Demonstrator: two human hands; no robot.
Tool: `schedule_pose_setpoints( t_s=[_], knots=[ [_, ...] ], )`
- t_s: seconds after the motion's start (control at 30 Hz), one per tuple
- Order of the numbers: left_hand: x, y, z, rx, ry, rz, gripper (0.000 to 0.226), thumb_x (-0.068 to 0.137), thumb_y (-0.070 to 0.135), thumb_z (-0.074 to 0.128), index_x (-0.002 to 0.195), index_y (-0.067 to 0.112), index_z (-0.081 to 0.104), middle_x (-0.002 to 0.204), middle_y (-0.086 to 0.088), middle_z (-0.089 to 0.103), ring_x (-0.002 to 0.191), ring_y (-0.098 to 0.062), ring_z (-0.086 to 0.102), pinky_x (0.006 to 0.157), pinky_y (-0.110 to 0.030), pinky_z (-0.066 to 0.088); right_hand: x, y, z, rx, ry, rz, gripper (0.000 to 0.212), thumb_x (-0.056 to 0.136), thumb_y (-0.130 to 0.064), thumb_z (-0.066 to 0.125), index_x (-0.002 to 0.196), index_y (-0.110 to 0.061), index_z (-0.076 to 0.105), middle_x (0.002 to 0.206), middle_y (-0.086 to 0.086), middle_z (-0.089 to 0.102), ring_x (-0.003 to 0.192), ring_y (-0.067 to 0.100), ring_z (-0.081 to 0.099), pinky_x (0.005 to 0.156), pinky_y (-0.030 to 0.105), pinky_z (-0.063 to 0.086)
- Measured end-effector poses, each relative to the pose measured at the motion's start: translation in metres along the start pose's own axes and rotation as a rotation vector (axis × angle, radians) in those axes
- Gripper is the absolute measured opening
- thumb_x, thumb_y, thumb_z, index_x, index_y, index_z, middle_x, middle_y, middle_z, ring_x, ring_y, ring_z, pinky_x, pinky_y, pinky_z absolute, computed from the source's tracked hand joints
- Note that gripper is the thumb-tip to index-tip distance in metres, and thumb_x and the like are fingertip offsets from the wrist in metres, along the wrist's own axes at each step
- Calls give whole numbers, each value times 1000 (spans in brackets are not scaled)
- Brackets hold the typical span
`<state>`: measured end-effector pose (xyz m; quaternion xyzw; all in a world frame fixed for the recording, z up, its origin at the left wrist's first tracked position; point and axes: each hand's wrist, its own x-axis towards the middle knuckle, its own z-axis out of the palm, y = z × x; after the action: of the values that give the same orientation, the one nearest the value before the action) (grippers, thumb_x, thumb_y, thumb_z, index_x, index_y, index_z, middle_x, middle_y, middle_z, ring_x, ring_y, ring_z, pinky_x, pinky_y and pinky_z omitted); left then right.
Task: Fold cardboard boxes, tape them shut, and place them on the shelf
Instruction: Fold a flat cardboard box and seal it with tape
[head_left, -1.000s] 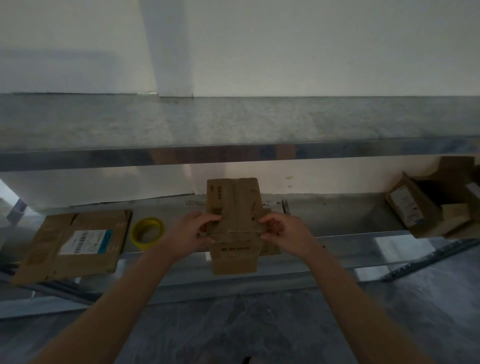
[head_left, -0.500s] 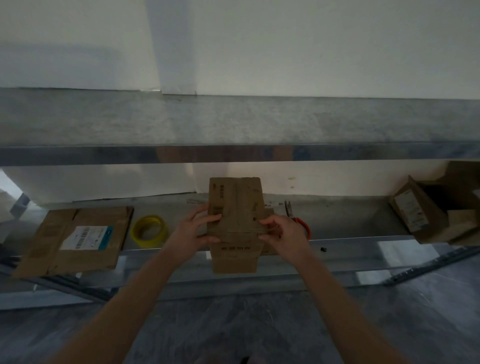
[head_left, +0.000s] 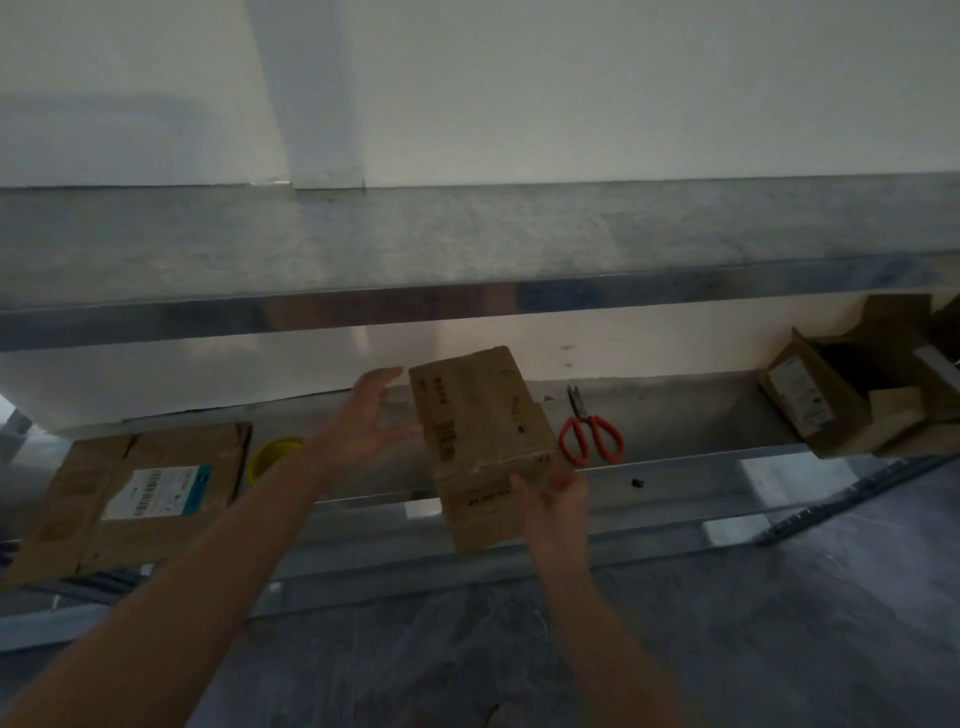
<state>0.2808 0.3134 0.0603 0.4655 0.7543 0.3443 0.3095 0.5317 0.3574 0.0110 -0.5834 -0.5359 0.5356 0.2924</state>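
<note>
One small cardboard box (head_left: 483, 441) hangs tilted over the lower shelf (head_left: 675, 465). The right hand (head_left: 553, 501) grips its lower right corner; the left hand (head_left: 366, 415), fingers spread and holding nothing, hovers just left of it. Left of the box lie one yellow tape roll (head_left: 274, 453), partly behind the left forearm, and, farther, one flattened carton (head_left: 140, 488). Right of it are one pair of red scissors (head_left: 592, 434) and, well beyond, opened cartons (head_left: 810, 405), number unclear.

Dim storeroom or packing area. Galvanised metal shelving (head_left: 467, 312) runs along a bare white wall (head_left: 571, 88) above a grey floor (head_left: 727, 623). Flattened carton (head_left: 145, 488) with shipping label at 8 o'clock, yellow tape roll (head_left: 275, 454) beside it. Red scissors (head_left: 592, 436) at 4 o'clock, opened cartons (head_left: 841, 400) at 3 o'clock.
</note>
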Motion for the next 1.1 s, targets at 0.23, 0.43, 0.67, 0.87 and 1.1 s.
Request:
schedule_pose_setpoints(
  t_s=[0.23, 0.43, 0.67, 0.87, 1.1],
  knots=[
    [48, 2, -9, -92, -226, -29, 36, 97, 21, 53, 132, 26, 45, 137, 0, 42, 130, -18, 40, 104, -31, 32, -21, -5, 20, -56, -130, -89, 63, 78, -30, 81, 127, -27, 40, 128, -8, 52, 117, 9, 54, 100, 33, 49],
    [11, -15, -4, 34, -51, -4, 46, 86, 28, 69, 129, 24, 55, 119, -3, 50, 101, -11, 54, 99, -25, 45, -34, -7, 19, -68, -106, -257, 99, 65, -58, 85, 144, -41, 28, 145, -6, 43, 129, 13, 48, 96, 38, 53],
    [-72, -8, 25, -1, 284, -113, 38, 89, 29, 66, 123, 19, 54, 114, 1, 56, 93, -14, 59, 84, -35, 53, -14, -22, 9, -175, -131, -293, 78, 72, -31, 80, 135, -41, 36, 139, -7, 43, 129, 14, 46, 106, 44, 46],
    [-94, 0, 45, -44, 405, -171, 41, 88, 30, 66, 122, 17, 47, 114, 2, 53, 96, -15, 59, 84, -35, 53, 19, -53, 7, -249, -226, -318, 65, 83, -21, 76, 140, -26, 46, 136, -3, 52, 124, 13, 50, 108, 41, 45],
    [-76, 3, 43, -121, 199, -76, 75, 76, 20, 79, 138, 19, 37, 119, 5, 53, 112, -14, 56, 88, -21, 46, 16, -47, -4, -226, -58, -143, 79, 90, -35, 68, 148, -12, 21, 149, 11, 28, 131, 25, 41, 100, 33, 39]
  ],
)
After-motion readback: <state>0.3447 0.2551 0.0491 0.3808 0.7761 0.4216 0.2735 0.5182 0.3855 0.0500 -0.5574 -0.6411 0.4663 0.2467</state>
